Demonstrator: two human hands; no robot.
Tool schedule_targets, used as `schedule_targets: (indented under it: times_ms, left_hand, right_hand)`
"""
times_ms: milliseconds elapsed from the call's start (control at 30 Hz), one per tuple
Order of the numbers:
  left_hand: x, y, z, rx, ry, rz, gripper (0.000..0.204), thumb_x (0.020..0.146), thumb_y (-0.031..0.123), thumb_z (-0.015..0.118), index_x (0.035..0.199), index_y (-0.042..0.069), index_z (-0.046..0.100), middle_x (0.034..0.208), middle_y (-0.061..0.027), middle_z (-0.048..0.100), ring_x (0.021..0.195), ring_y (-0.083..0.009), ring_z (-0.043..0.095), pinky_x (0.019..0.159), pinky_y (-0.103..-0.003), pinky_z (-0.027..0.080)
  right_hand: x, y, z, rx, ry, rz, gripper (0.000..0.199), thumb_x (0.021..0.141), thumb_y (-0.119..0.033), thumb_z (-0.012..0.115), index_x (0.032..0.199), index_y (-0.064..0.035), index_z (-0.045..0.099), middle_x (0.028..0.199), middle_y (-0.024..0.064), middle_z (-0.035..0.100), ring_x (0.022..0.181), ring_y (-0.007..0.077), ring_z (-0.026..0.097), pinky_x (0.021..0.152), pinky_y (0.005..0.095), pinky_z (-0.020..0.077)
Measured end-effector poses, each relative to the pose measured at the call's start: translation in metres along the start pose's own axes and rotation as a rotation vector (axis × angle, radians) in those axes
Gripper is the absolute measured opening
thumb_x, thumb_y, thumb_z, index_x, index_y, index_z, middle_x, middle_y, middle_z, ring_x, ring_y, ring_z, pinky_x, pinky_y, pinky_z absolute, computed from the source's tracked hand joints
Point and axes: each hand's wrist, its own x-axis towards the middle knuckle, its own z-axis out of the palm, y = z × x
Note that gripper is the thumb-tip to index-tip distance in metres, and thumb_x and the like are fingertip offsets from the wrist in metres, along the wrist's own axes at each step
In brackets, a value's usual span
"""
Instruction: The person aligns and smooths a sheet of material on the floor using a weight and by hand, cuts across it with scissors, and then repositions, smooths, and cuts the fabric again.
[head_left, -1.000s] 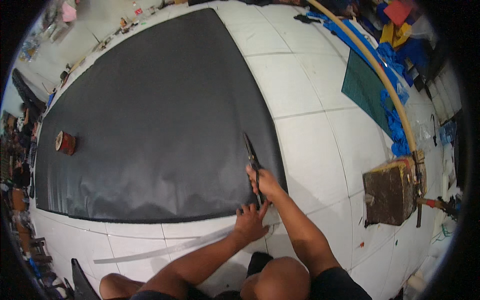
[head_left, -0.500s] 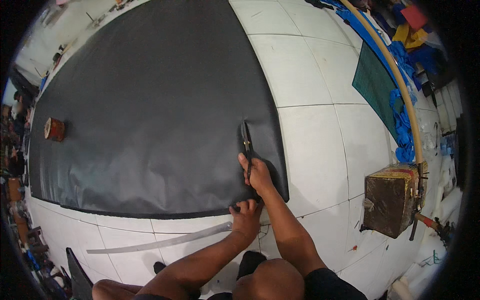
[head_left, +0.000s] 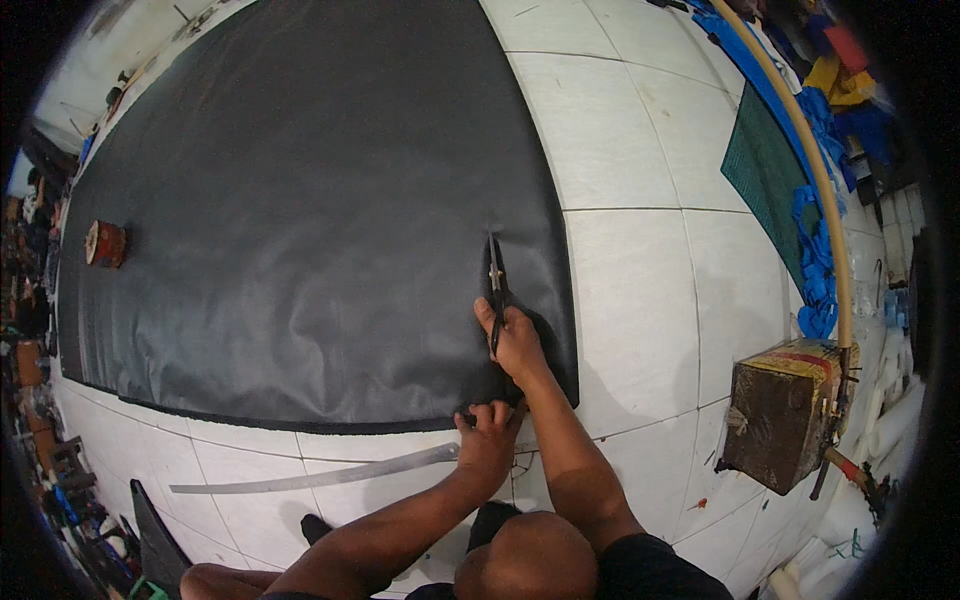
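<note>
A large black sheet [head_left: 330, 200], smooth and slightly shiny, lies spread over the tiles. My right hand [head_left: 517, 342] is closed round the handles of dark scissors [head_left: 494, 262], whose blades point away from me near the sheet's right side. Along the line of the scissors, the sheet looks parted between the blades and its near edge. At that near edge, just below the right wrist, my left hand [head_left: 489, 430] has its fingers curled over the sheet's border. Part of its grip is hidden. A long flat metal strip [head_left: 320, 478] reaches leftward over the tiles from beside my left hand.
A small reddish-brown round block [head_left: 105, 244] rests on the sheet's left part. White floor tiles [head_left: 630, 300] run along the right. Farther right stand a worn brown box [head_left: 778, 420], a long curved pole [head_left: 815, 150] and green mesh [head_left: 762, 180] beside blue material.
The view has shifted slightly. The scissors' blades appear closer together than before. Both hands keep nearly the same places on the sheet.
</note>
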Motion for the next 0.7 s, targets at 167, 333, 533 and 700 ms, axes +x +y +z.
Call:
schedule_targets:
  times_ms: [167, 333, 533, 700]
  left_hand:
    - [0.0, 0.002, 0.004, -0.006, 0.025, -0.004, 0.068, 0.085, 0.028, 0.066, 0.146, 0.014, 0.038, 0.129, -0.0206, 0.042, 0.118, -0.042, 0.045, 0.098, -0.066, 0.039]
    - [-0.002, -0.001, -0.002, -0.041, -0.004, -0.002, 0.068, 0.086, 0.026, 0.064, 0.147, 0.015, 0.036, 0.129, -0.0207, 0.043, 0.12, -0.0432, 0.045, 0.098, -0.067, 0.039]
    - [-0.001, -0.002, -0.007, -0.058, -0.025, 0.016, 0.07, 0.088, 0.024, 0.061, 0.152, 0.018, 0.031, 0.131, -0.0212, 0.043, 0.12, -0.0438, 0.045, 0.097, -0.067, 0.04]
    - [0.001, 0.002, 0.008, 0.103, 0.088, -0.028, 0.084, 0.082, 0.036, 0.07, 0.154, 0.022, 0.03, 0.129, -0.0144, 0.044, 0.119, -0.038, 0.047, 0.099, -0.065, 0.041]
  right_hand:
    - [0.01, 0.027, 0.011, 0.063, 0.107, -0.083, 0.052, 0.09, -0.054, 0.065, 0.07, -0.0082, 0.052, 0.055, -0.0004, 0.048, 0.047, 0.0117, 0.049, 0.046, 0.0288, 0.039]
    - [0.012, 0.026, 0.013, -0.003, 0.121, -0.109, 0.052, 0.091, -0.052, 0.066, 0.068, -0.0073, 0.052, 0.055, -0.0005, 0.049, 0.047, 0.0117, 0.049, 0.046, 0.0289, 0.0393]
    - [0.06, -0.018, 0.004, 0.172, 0.017, -0.043, 0.054, 0.089, -0.057, 0.065, 0.067, -0.0099, 0.052, 0.053, -0.0008, 0.047, 0.046, 0.0113, 0.048, 0.046, 0.0276, 0.0393]
    - [0.114, -0.066, -0.004, 0.117, -0.007, 0.034, 0.064, 0.088, -0.066, 0.058, 0.072, -0.0041, 0.064, 0.06, 0.0096, 0.058, 0.057, 0.0228, 0.059, 0.063, 0.0401, 0.0468]
